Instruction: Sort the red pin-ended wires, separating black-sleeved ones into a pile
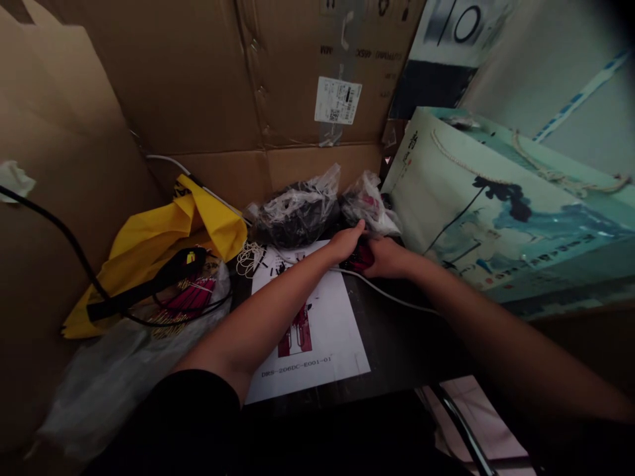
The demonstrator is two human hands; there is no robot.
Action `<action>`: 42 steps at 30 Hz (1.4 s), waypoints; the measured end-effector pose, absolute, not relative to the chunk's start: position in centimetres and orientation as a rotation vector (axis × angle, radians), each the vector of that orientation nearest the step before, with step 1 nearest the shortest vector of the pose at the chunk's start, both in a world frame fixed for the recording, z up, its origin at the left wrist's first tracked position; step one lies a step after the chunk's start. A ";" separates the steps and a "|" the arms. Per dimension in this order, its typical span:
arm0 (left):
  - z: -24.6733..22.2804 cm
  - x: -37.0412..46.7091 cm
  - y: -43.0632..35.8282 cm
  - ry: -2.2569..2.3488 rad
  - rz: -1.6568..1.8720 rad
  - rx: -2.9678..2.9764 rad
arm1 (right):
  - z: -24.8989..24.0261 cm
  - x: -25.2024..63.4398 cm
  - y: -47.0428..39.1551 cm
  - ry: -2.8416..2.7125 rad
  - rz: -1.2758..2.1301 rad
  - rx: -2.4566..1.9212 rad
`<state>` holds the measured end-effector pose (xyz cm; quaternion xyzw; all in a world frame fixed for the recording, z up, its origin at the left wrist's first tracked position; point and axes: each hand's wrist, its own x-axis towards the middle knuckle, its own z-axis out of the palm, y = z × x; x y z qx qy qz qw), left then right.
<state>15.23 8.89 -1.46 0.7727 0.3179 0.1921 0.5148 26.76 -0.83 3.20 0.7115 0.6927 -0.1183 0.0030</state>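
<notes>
Near the back of the dark table, my left hand (347,243) and my right hand (388,256) are close together around a dark red item (362,256). My right hand's fingers are curled against the item's right side. My left hand is at its upper left, thumb up, with its other fingers hidden. Just behind the hands lies a clear plastic bag (370,201) with something red and dark inside. To its left is another plastic bag (297,215) with black contents. A printed white sheet (337,330) lies under my left forearm.
At the left are a yellow bag (159,228), a black cable and a plastic bag of magenta pieces (191,297). A white cable (391,296) crosses the table. Cardboard (198,79) stands behind, and a pale green gift bag (476,205) at the right.
</notes>
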 end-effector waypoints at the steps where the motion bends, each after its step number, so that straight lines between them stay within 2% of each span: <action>1: -1.7 15.3 8.9 0.757 0.469 1.837 | 3.1 26.7 -0.7 2.149 -0.368 2.226; 7: -2.4 15.4 8.8 0.722 0.514 1.737 | 3.0 26.4 -0.1 1.990 -0.361 2.235; 14: -1.5 15.4 8.8 0.666 0.541 1.632 | 3.0 25.8 -0.3 2.070 -0.432 2.162; 20: -0.3 14.3 8.2 0.644 0.540 1.581 | 2.9 25.5 -0.9 2.113 -0.366 2.184; 30: -1.1 11.8 7.8 0.608 0.516 1.621 | 2.8 25.2 -1.4 2.215 -0.264 2.206; 36: 1.2 10.4 7.2 0.718 0.532 1.595 | 2.1 26.1 -2.0 2.322 -0.316 2.299; 42: 3.7 9.0 6.3 0.823 0.611 1.482 | 1.8 27.5 -3.2 2.455 -0.540 2.520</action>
